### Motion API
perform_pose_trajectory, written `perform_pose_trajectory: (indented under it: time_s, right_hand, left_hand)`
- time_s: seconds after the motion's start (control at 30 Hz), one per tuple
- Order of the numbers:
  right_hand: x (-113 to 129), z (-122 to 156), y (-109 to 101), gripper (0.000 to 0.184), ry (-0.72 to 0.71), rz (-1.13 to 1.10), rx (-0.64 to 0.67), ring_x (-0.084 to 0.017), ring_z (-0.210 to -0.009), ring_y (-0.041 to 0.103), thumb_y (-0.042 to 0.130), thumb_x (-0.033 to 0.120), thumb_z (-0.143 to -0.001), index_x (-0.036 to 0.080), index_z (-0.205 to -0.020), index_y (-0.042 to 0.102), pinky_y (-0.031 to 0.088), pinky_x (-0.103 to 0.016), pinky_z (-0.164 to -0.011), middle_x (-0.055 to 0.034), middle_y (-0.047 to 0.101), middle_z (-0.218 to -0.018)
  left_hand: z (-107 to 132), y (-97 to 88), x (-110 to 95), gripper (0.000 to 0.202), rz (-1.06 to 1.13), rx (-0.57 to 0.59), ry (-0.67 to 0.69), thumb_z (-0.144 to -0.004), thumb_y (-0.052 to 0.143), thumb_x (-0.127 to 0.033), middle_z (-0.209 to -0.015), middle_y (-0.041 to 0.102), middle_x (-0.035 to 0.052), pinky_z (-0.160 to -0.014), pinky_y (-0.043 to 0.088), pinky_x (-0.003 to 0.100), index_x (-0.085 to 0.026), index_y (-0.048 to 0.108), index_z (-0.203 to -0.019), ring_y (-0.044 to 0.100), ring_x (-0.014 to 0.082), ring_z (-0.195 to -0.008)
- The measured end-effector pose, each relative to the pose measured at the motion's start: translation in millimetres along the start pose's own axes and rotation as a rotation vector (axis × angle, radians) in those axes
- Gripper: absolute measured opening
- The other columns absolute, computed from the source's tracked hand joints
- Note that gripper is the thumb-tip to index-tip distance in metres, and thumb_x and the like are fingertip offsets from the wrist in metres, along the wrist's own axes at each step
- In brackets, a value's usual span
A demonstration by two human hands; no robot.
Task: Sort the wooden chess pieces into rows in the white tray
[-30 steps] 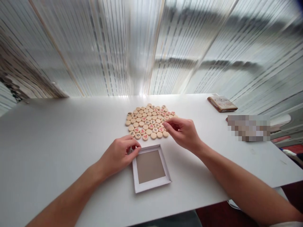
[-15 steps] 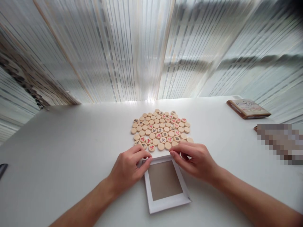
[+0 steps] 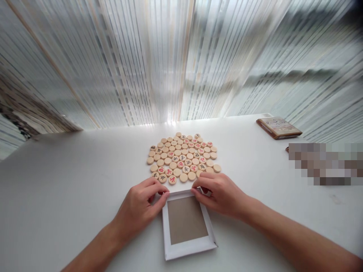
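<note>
A shallow white box tray (image 3: 191,249) with a grey-brown centre lies on the table in front of me. At its far left corner, the thumb and fingertips of my left hand (image 3: 141,204) are pinched together on the rim. My right hand (image 3: 222,195) pinches the same far rim near the right corner, thumb on the inner side. Just beyond the tray, many round wooden Chinese chess pieces (image 3: 183,177) lie spread in one loose layer. Some show red or black characters; others are blank side up. My right fingers are close to the nearest pieces.
A brown box with a picture on top (image 3: 279,127) lies at the far right of the white table (image 3: 93,189). Nearer to me, a blurred-out item (image 3: 326,162) sits at the right edge. Sheer striped curtains (image 3: 159,68) hang behind the table.
The whole view has shifted, so everything appears further left. My right hand has moved inward from the tray's far right corner onto the far rim. The pieces keep their arrangement.
</note>
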State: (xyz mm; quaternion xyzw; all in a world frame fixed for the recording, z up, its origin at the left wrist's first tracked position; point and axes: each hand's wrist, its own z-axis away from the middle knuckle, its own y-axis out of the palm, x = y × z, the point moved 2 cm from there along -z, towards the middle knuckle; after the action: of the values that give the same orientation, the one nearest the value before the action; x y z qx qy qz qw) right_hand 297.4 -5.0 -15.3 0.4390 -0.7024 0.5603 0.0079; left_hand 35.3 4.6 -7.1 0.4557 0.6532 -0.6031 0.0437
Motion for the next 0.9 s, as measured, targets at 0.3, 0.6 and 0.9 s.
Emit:
perform_pose_trajectory:
  time_s: [0.3, 0.6, 0.9]
  right_hand:
    - [4, -2, -5, 0.018, -0.025, -0.023, -0.048, -0.011, -0.054, 0.054, 0.063, 0.022, -0.099, 0.019, -0.083, 0.071, 0.039, -0.023, -0.054, 0.0011, 0.063, -0.067]
    - [-36, -12, -46, 0.031, 0.209, 0.035, -0.51, -0.011, -0.049, 0.047, 0.066, 0.026, -0.099, 0.018, -0.069, 0.069, 0.034, -0.026, -0.049, 0.0022, 0.056, -0.055]
    - [-53, -12, -35, 0.015, 0.234, -0.002, -0.426, -0.014, -0.059, 0.058, 0.07, 0.023, -0.095, 0.018, -0.084, 0.079, 0.045, -0.026, -0.054, -0.0024, 0.072, -0.072]
  left_hand:
    - [-1, -1.7, -4, 0.021, -0.001, -0.033, -0.012, -0.102, 0.063, -0.025, -0.084, 0.071, 0.0019, -0.056, 0.046, 0.022, -0.021, 0.077, -0.088, 0.058, 0.0108, -0.06]
    - [-2, -25.3, 15, 0.019, -0.134, -0.268, -0.052, -0.102, 0.065, -0.03, -0.085, 0.072, 0.0009, -0.063, 0.049, 0.025, -0.021, 0.078, -0.092, 0.058, 0.0131, -0.066]
    - [-2, -22.8, 28, 0.019, -0.135, -0.249, -0.093, -0.101, 0.069, -0.037, -0.099, 0.077, 0.0036, -0.057, 0.053, 0.021, -0.024, 0.082, -0.102, 0.069, 0.0164, -0.08]
